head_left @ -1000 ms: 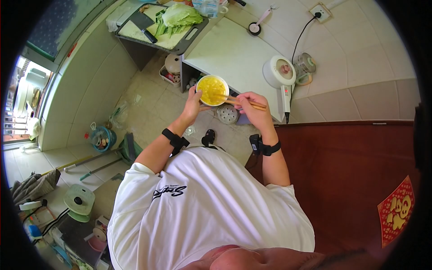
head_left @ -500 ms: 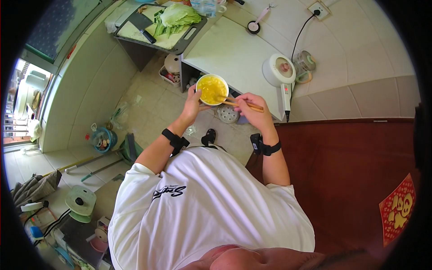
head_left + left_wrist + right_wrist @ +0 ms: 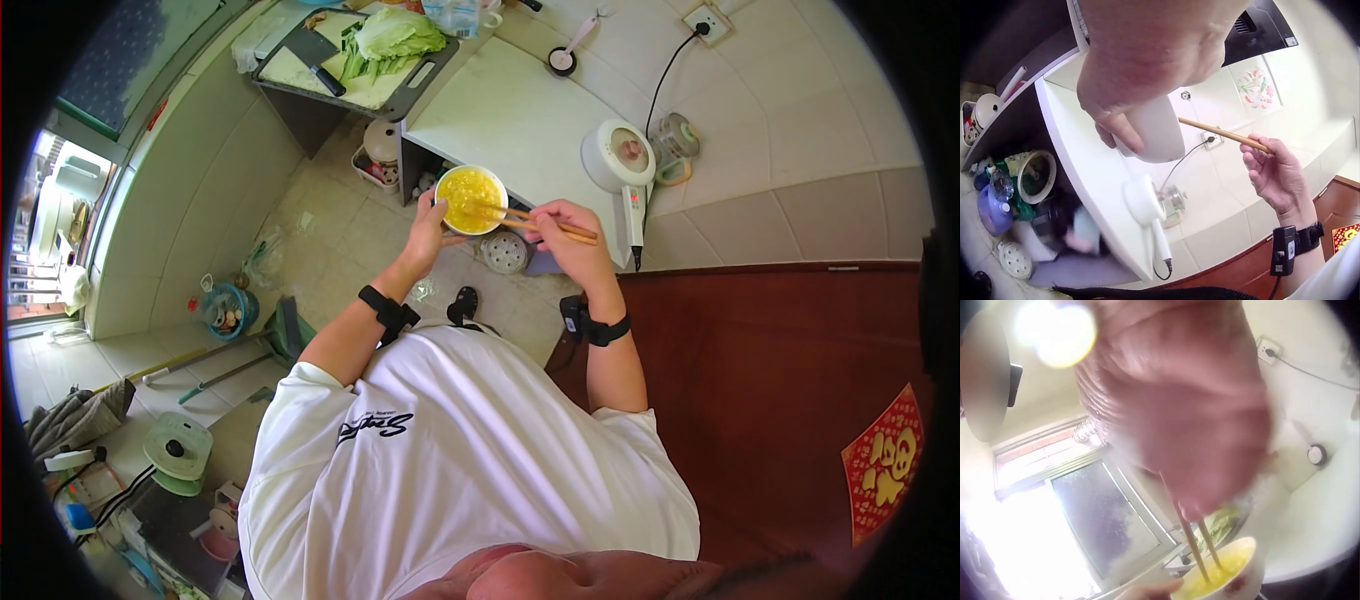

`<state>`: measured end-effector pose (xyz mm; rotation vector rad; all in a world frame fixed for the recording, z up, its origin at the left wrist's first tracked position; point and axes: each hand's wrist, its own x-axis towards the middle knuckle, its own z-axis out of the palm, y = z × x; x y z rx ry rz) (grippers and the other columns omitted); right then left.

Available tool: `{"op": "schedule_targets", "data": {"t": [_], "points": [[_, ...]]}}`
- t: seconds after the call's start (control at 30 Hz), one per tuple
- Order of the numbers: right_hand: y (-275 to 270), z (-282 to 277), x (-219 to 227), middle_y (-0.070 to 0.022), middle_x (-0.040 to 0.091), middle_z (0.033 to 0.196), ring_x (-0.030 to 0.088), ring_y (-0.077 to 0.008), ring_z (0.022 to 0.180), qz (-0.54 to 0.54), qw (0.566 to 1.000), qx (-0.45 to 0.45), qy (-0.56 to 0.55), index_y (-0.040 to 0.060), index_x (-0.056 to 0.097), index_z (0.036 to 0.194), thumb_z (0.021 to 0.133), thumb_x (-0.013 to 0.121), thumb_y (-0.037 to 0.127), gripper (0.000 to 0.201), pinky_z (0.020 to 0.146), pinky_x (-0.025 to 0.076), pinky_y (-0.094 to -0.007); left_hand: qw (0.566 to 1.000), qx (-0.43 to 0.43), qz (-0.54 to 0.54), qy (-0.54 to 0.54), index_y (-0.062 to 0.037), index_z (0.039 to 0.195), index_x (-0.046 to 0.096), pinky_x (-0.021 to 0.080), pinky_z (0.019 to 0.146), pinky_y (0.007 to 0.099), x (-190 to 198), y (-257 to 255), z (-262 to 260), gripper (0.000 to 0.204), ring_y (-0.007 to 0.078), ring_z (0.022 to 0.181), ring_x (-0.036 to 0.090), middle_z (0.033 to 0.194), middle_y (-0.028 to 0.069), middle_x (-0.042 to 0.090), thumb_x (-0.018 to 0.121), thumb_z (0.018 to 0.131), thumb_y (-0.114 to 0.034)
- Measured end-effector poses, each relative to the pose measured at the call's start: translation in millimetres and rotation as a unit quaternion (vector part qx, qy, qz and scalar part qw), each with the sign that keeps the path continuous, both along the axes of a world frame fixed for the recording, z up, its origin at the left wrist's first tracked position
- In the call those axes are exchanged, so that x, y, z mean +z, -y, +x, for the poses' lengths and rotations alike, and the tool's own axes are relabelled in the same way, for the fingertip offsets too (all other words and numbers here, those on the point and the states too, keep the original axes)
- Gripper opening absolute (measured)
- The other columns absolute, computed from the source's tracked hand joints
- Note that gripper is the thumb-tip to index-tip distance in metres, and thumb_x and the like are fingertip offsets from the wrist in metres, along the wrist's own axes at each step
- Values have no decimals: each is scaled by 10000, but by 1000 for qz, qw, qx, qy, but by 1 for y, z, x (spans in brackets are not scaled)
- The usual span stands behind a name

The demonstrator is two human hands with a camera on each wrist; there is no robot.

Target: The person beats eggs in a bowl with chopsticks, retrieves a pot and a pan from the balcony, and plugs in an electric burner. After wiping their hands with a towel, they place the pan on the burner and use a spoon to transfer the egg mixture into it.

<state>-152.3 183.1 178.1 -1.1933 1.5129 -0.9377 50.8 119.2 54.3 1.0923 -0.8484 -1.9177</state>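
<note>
Our left hand [image 3: 426, 240] grips the bowl [image 3: 1157, 131] beside the tabletop [image 3: 520, 110]; our right hand [image 3: 575, 245] pinches 2 chopsticks [image 3: 1192, 545], tips in yellow mixture [image 3: 462, 192]. We judge mixing well advanced, slight further blending left.

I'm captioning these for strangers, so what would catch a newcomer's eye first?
Probably the bright yellow mixture in the white bowl, held by the left hand in mid-view, with the right hand's chopsticks dipping in. Next, the red-and-gold paper decoration at the head view's lower right.
</note>
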Motion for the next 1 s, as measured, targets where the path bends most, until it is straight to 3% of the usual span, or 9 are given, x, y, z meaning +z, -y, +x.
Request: {"op": "schedule_targets", "data": {"t": [0.07, 0.23, 0.33, 0.47, 0.53, 0.67, 0.8, 0.9, 1.0], "points": [[5, -5, 6, -78, 682, 812, 654, -112, 718, -64, 997, -15, -30, -18, 627, 944, 912, 567, 100, 136, 633, 514, -226, 1000, -3, -2, -12, -106, 1389, 253, 510, 899, 466, -1, -2, 0, 432, 288, 1142, 560, 1320, 141, 460, 327, 1012, -303], [6, -7, -4, -85, 685, 841, 660, -119, 737, 11, 999, 39, -29, -23, 623, 939, 915, 563, 91, 130, 663, 524, -235, 999, -19, -4, -37, -124, 1437, 175, 487, 918, 526, -8, 2, 1, 495, 343, 1256, 456, 1405, 163, 368, 347, 1006, -296], [4, -4, -2, -88, 685, 843, 662, -122, 735, -19, 1000, -15, 3, -20, 624, 942, 921, 559, 98, 137, 668, 524, -233, 999, -18, -3, -45, -122, 1437, 173, 484, 922, 534, -5, 0, 5, 496, 350, 1263, 446, 1405, 170, 363, 346, 1004, -289], [5, -8, -11, -91, 684, 815, 662, -120, 722, -4, 997, 57, -55, -12, 626, 941, 930, 554, 119, 150, 642, 518, -227, 999, -26, 7, -17, -118, 1432, 176, 480, 927, 540, -8, 1, 4, 491, 353, 1266, 442, 1399, 176, 364, 343, 1000, -282], [5, -5, -2, -84, 684, 799, 662, -116, 712, -24, 999, -34, -10, -13, 623, 927, 918, 570, 127, 150, 629, 514, -229, 999, -20, 1, -31, -117, 1432, 176, 480, 926, 539, -9, 1, 4, 494, 354, 1266, 442, 1400, 178, 364, 345, 1000, -288], [5, -2, -2, -88, 684, 803, 655, -111, 689, 20, 999, 31, -24, -9, 620, 910, 913, 575, 130, 146, 594, 501, -225, 999, -33, -7, -25, -117, 1439, 165, 480, 922, 540, -10, 0, 2, 510, 358, 1266, 442, 1408, 184, 358, 351, 1001, -299], [4, -7, -1, -91, 685, 805, 654, -113, 681, -4, 999, -26, -21, -9, 622, 914, 909, 571, 125, 144, 589, 500, -226, 999, -24, -4, -41, -117, 1445, 158, 481, 921, 540, -7, -3, 2, 520, 362, 1259, 448, 1413, 185, 353, 355, 1001, -303], [5, -5, 0, -89, 686, 800, 654, -113, 675, 42, 999, 16, -19, -12, 622, 919, 915, 558, 123, 150, 585, 501, -223, 1000, -14, -2, -1, -118, 1415, 229, 484, 919, 492, -8, 0, -2, 463, 289, 1173, 540, 1346, 131, 451, 327, 1006, -312], [5, -4, -2, -90, 689, 803, 654, -114, 671, 1, 999, -40, -28, -15, 622, 926, 912, 556, 120, 151, 581, 502, -223, 999, -21, -5, -37, -114, 1446, 157, 481, 922, 535, -12, -2, 2, 526, 358, 1250, 458, 1404, 186, 362, 359, 1000, -307]]}}
